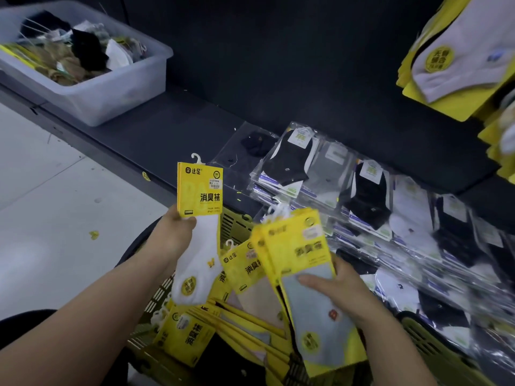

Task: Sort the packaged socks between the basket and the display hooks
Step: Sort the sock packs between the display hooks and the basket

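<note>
Left hand point(172, 238) pinches one sock pack point(199, 190) upright above its thumb (probably label-checking); right hand point(345, 291) clamps a stack point(301, 246) beneath its thumb.

Card, cloth and plastic everywhere here!
Yellow card header point(199, 188) looks matt, above a soft white knit sock point(196, 263); shelf packs point(367, 196) gleam in glossy clear film; the bin point(117, 98) is frosted plastic, the basket point(237, 224) slatted plastic.
</note>
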